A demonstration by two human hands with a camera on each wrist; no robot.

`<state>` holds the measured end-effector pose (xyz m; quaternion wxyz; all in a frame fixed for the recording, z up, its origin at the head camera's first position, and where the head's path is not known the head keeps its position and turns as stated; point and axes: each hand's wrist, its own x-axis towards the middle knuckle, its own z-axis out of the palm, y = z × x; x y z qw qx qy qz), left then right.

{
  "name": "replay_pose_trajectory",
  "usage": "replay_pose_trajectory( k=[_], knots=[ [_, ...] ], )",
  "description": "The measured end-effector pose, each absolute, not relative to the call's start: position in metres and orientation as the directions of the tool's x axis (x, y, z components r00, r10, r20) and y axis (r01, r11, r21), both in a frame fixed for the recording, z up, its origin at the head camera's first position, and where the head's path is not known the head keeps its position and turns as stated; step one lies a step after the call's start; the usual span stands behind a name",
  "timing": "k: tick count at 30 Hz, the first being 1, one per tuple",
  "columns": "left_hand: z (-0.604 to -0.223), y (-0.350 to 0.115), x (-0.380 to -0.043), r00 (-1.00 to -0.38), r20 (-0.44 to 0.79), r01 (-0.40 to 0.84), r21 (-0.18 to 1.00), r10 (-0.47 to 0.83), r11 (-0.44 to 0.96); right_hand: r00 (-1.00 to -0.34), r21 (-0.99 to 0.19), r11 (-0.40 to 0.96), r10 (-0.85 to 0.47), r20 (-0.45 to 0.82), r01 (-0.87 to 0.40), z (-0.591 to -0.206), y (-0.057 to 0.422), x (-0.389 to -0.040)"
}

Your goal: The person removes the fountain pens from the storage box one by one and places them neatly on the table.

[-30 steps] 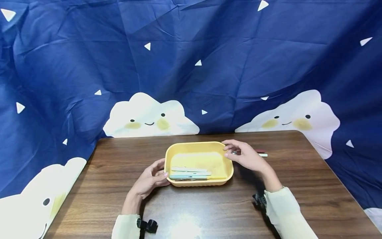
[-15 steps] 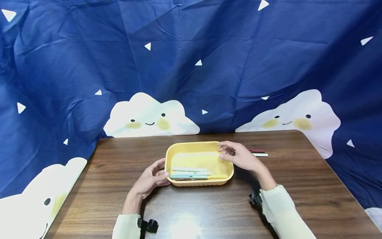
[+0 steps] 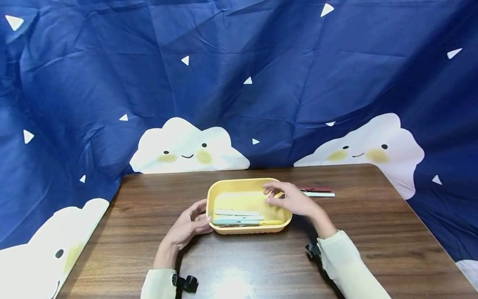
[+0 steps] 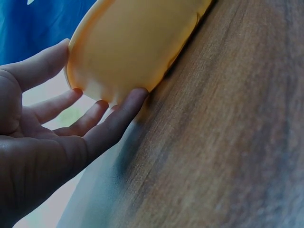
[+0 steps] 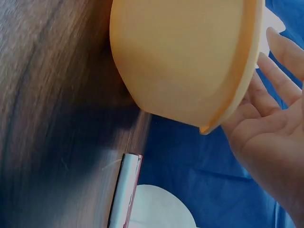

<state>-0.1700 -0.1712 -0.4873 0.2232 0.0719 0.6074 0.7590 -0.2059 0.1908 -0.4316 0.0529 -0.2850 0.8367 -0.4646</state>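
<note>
My left hand [image 3: 188, 224] holds the left end of a yellow plastic basket [image 3: 213, 191], thumb at the rim and fingers against the outer wall [image 4: 123, 52]. My right hand [image 3: 293, 200] is over the basket's right end, fingers loosely bent above the inside, with nothing visible between them. In the right wrist view this hand [image 5: 266, 118] appears beside the basket's rim [image 5: 251, 71]. Several pens lie along the basket's near side: a white pen [image 3: 235, 212], a light blue pen [image 3: 233, 222] and a yellow pen [image 3: 272, 222] among them.
Right of the basket, a dark red pen [image 3: 317, 189] and a white pen [image 3: 321, 194] lie on the wooden table [image 3: 373, 232], partly behind the right hand. A dark blue cloth [image 3: 224, 95] with white clouds hangs behind the table's far edge.
My right hand has moved left from the basket's right rim to above its inside, uncovering more of the red and white pens behind. The left hand and basket have stayed put.
</note>
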Motion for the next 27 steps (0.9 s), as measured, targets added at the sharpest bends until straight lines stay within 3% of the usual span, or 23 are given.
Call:
replay_pose_trajectory(
  k=[14, 27],
  knots=[
    [-0.488, -0.171, -0.169, -0.89, -0.158, -0.252, 0.952, 0.427, -0.172, -0.773, -0.804, 0.391, -0.621, 0.13, -0.449, -0.438, 0.173, -0.206],
    [-0.485, -0.171, -0.169, -0.891, -0.166, -0.255, 0.953, 0.422, -0.165, -0.766, -0.787, 0.418, -0.635, 0.104, -0.453, -0.445, 0.161, -0.209]
  ],
)
